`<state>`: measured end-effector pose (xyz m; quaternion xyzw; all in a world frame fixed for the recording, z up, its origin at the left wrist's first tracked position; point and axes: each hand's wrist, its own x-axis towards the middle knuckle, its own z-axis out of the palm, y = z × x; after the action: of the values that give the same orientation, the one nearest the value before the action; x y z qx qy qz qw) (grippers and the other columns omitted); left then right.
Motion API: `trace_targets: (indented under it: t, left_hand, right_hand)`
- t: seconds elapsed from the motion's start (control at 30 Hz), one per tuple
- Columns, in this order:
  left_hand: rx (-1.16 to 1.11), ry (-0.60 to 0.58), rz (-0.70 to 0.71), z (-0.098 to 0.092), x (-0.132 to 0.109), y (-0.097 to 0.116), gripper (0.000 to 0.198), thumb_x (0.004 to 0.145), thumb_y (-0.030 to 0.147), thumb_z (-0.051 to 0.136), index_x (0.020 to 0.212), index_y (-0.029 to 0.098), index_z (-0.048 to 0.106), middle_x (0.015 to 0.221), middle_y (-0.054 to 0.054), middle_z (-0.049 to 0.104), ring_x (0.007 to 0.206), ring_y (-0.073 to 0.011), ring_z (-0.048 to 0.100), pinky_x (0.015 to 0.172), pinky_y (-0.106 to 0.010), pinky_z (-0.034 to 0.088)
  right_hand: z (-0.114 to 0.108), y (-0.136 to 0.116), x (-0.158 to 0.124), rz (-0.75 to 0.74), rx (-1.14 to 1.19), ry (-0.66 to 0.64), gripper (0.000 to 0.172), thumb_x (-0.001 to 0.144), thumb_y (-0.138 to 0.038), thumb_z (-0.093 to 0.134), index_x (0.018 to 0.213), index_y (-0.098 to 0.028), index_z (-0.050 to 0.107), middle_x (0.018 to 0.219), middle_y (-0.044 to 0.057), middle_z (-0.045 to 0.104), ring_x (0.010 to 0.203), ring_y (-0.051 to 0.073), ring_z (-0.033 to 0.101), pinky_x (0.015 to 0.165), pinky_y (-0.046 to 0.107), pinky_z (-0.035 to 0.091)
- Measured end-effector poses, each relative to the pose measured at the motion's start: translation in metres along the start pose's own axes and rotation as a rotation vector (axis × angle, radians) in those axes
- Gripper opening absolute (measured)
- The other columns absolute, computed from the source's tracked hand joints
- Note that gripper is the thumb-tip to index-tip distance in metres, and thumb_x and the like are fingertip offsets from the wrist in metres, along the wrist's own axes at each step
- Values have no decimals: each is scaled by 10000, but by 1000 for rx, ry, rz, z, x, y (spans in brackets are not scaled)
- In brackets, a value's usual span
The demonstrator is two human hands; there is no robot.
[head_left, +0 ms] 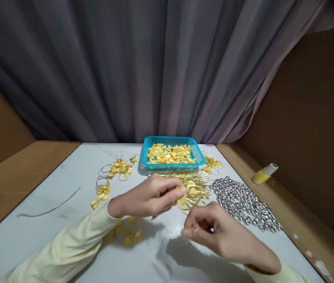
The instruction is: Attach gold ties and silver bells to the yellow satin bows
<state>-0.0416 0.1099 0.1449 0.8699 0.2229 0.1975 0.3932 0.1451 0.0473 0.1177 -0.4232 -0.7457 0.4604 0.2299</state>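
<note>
My left hand (157, 194) is closed, pinching a yellow ribbon bow (189, 189) between thumb and fingers over the middle of the table. A loop of gold cord (198, 199) curves down from the bow. To the right and nearer to me, my right hand (211, 232) is closed, thumb against the curled index finger. A fine yellowish thread (195, 232) shows at its fingertips; where it leads I cannot make out. Below the hands' level, a heap of cut gold cords (200, 181) lies on the table. Several yellow bows (133, 236) rest under my left forearm.
A blue basket (172, 166) of yellow bows stands at the back. Bows with cord loops (121, 169) lie left of it, more (212, 163) to its right. Silver beads (240, 198) spread at right, near a spool of yellow thread (262, 175). A single cord (50, 208) lies left.
</note>
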Motion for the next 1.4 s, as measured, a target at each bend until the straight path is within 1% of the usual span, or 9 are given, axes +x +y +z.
trace_targets:
  t: [0.17, 0.27, 0.5, 0.67, 0.87, 1.0, 1.13, 1.27, 1.4]
  left_hand:
    - [-31, 14, -22, 0, 0, -1, 263, 921, 267, 347, 722, 144, 466, 417, 92, 380, 334, -38, 366, 399, -162, 322]
    - [-37, 6, -12, 0, 0, -1, 260, 922, 265, 344, 723, 147, 463, 419, 92, 381, 331, -37, 365, 397, -160, 329]
    - [-36, 9, -9, 1, 0, -1, 270, 922, 268, 332, 704, 157, 446, 418, 91, 365, 341, -46, 365, 395, -166, 335]
    - [-19, 80, 51, 4, 0, -2, 232, 895, 218, 374, 693, 154, 467, 425, 86, 387, 348, -45, 335, 380, -168, 313]
    - [-12, 121, 109, 7, 1, -5, 207, 882, 189, 388, 682, 162, 433, 429, 93, 364, 353, -44, 306, 370, -173, 289]
    - [-98, 136, 51, 7, 0, -7, 233, 897, 223, 380, 677, 165, 429, 410, 98, 362, 335, -45, 319, 370, -177, 305]
    - [-295, 190, -41, 7, -1, -12, 207, 911, 280, 382, 754, 162, 448, 423, 108, 329, 321, -45, 334, 355, -172, 314]
    - [-487, 298, -77, 6, 0, -19, 202, 903, 300, 410, 752, 168, 440, 462, 102, 304, 340, -39, 332, 338, -151, 346]
    - [-544, 419, -89, 4, 4, -24, 203, 891, 301, 437, 738, 169, 439, 463, 100, 306, 334, -37, 336, 310, -138, 358]
  right_hand:
    - [1, 10, 5, 42, -63, 224, 294, 780, -412, 587, 789, -170, 420, 472, -110, 305, 424, 57, 269, 409, 182, 205]
    - [5, 15, 8, 44, -154, 280, 319, 777, -432, 582, 828, -172, 405, 471, -109, 321, 419, 67, 292, 413, 191, 203]
    - [14, 17, 11, -44, -374, 212, 324, 910, -347, 382, 669, -160, 491, 492, -44, 408, 438, 76, 333, 466, 216, 222]
    - [18, 16, 7, -48, -340, 118, 409, 924, -365, 348, 581, -163, 440, 497, -42, 360, 455, 77, 293, 487, 208, 241]
    - [20, 13, 8, -36, -299, 106, 392, 924, -332, 368, 589, -153, 464, 521, -40, 391, 489, 74, 354, 519, 204, 270]
    - [14, 9, 6, -62, -216, 160, 237, 907, -345, 407, 932, -160, 553, 526, -55, 421, 474, 83, 373, 483, 199, 276]
    - [7, -2, -8, -62, -117, 255, 370, 885, -327, 444, 1216, -178, 370, 573, -56, 476, 442, 84, 363, 422, 192, 260]
    - [8, -11, -23, -111, -229, 247, 167, 881, -263, 421, 959, -192, 551, 643, -5, 549, 487, 84, 437, 447, 189, 309]
    - [15, -7, -30, -168, -362, 66, 247, 859, -213, 415, 656, -176, 550, 528, -18, 492, 445, 68, 404, 426, 189, 277]
